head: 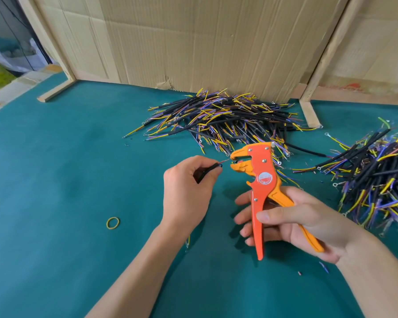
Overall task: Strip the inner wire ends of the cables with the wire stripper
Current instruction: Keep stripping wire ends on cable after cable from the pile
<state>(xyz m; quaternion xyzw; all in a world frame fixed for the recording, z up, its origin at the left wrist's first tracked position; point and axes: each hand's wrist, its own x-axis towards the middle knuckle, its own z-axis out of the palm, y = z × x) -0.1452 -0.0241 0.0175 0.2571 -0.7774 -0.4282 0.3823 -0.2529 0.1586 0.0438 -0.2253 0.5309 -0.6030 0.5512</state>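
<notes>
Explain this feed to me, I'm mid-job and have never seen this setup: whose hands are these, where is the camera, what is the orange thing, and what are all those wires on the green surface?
There is no machine here: a person works with two bare hands, and the single picture comes from a wide-angle camera on their head, looking forward and down.

The left hand pinches one short black cable, its thin inner wire end pointing at the tool. The right hand grips the handles of the orange wire stripper, whose jaws stand open just beside that wire end.

On the green table lie two heaps of similar cables: a middle pile against the cardboard wall, and a right pile at the picture's edge. A yellow rubber band lies left of the arms, and a few small wire scraps near the right wrist.
</notes>
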